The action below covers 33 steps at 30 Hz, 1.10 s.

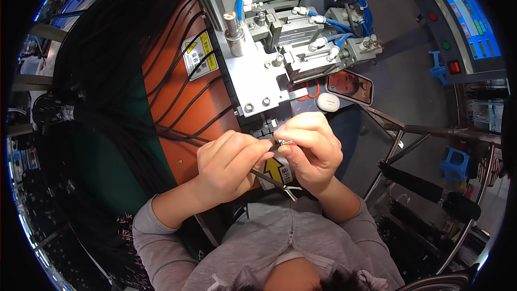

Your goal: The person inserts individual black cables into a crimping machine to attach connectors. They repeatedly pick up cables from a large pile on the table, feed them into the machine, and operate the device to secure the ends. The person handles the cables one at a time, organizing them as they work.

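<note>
My left hand (229,161) is closed round black cables, its thumb and forefinger pinching one near its end. Facing it, my right hand (315,148) has thumb and fingers closed on the thin wire ends (288,143) of that cable. Below my left hand hangs a second black cable (266,178), its thin coloured wires (291,193) bared and spread. Both hands are just in front of a metal machine fixture (253,86) with pneumatic cylinders and blue air hoses. Beneath the hands lies a label with a yellow arrow (273,170), partly covered.
A large bundle of black cables (107,48) lies at the left, strands running over an orange board (175,108). Right of the fixture are a phone (350,87) and a round white case (328,102). A control screen (468,13) stands far right, blue stools (455,163) below it.
</note>
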Tool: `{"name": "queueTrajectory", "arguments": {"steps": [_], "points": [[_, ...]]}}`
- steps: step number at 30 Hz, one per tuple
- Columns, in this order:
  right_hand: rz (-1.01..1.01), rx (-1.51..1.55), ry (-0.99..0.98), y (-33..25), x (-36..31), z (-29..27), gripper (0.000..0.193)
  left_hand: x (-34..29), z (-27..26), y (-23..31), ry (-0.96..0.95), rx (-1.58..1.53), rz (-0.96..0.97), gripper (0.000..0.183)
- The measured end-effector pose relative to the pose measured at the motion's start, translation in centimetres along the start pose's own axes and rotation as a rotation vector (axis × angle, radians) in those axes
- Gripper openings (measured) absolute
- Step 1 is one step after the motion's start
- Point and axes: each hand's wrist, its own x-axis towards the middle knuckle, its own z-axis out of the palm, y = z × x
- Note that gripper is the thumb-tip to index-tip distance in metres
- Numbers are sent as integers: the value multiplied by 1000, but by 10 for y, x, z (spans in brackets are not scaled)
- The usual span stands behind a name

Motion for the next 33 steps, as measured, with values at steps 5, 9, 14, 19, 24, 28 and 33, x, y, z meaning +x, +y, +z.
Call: {"name": "queueTrajectory", "arguments": {"steps": [5,9,14,19,24,28,33], "points": [[324,282,-11,1,2,0,14,1,1,5,-90,-21,-122,15],[119,48,71,4,0,4,15,-3,0,6,-123,-2,-153,15],[91,-194,-104,1,5,-10,15,-10,3,-1,-95,139,-37,23],[523,205,-279,14,-2,-26,10,-10,1,1,-144,368,70,30],[461,89,-236,26,-7,-24,6,-15,11,1,-145,390,108,29],[282,-237,-184,30,-7,-11,4,-13,13,4,-285,459,26,39],[283,-372,-226,30,-8,-2,5,-11,16,8,-331,528,-58,37]]}}
